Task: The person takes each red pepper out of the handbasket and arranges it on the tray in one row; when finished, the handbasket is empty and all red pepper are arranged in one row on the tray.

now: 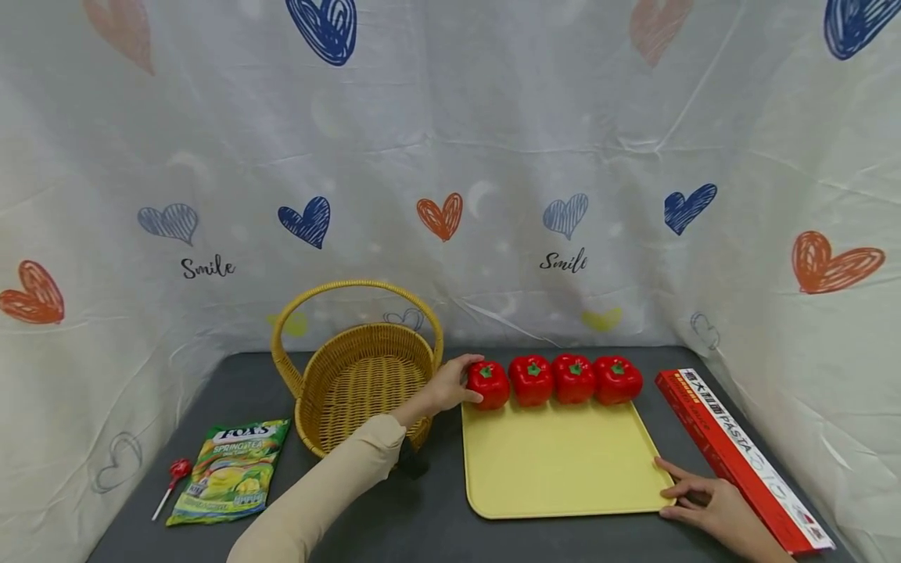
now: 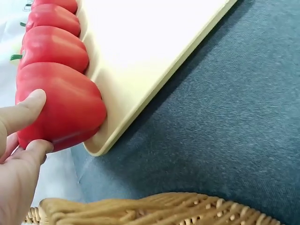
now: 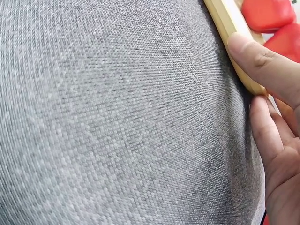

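Observation:
Several red bell peppers stand in a row along the far edge of a yellow tray [image 1: 556,469]. My left hand [image 1: 450,385] grips the leftmost bell pepper [image 1: 489,385] at the tray's far left corner. In the left wrist view, the thumb lies on this pepper's side and the other fingers reach around its end. At the tray's near right corner, my right hand [image 1: 704,500] pinches the rim. The right wrist view has the thumb over the rim and the fingers [image 3: 265,124] at the corner's underside.
Left of the tray stands a wicker basket [image 1: 313,407] with a tall handle. Farther left lie a green candy bag [image 1: 235,469] and a red lollipop [image 1: 180,468]. A long red pasta box [image 1: 739,461] lies right of the tray. A curtain with printed hearts hangs behind the table.

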Motion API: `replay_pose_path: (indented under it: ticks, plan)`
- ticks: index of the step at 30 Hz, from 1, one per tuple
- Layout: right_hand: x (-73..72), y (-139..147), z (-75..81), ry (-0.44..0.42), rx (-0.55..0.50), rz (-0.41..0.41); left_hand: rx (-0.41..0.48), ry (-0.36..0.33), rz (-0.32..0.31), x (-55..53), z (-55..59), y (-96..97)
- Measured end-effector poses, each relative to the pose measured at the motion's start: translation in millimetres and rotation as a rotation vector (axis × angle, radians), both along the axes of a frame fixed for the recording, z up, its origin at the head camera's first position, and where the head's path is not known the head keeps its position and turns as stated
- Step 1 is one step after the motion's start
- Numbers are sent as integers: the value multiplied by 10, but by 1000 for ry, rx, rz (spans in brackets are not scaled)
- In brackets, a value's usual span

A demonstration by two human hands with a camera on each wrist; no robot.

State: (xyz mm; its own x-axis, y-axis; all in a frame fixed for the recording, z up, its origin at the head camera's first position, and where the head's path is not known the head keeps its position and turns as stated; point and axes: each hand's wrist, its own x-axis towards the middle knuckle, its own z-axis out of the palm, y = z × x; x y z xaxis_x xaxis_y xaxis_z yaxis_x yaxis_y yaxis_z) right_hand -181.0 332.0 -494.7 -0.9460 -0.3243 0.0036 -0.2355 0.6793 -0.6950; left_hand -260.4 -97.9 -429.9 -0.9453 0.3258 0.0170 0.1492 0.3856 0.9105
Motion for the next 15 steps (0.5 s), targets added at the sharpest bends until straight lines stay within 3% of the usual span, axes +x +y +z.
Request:
replay_pose_path:
  ticks: [9, 15]
  plan:
    - [22, -20, 1, 8, -12, -2, 68, -36, -18, -42, -23, -19]
    - [21, 5, -10, 13, -17, 12, 3, -12, -27, -28, -27, -11]
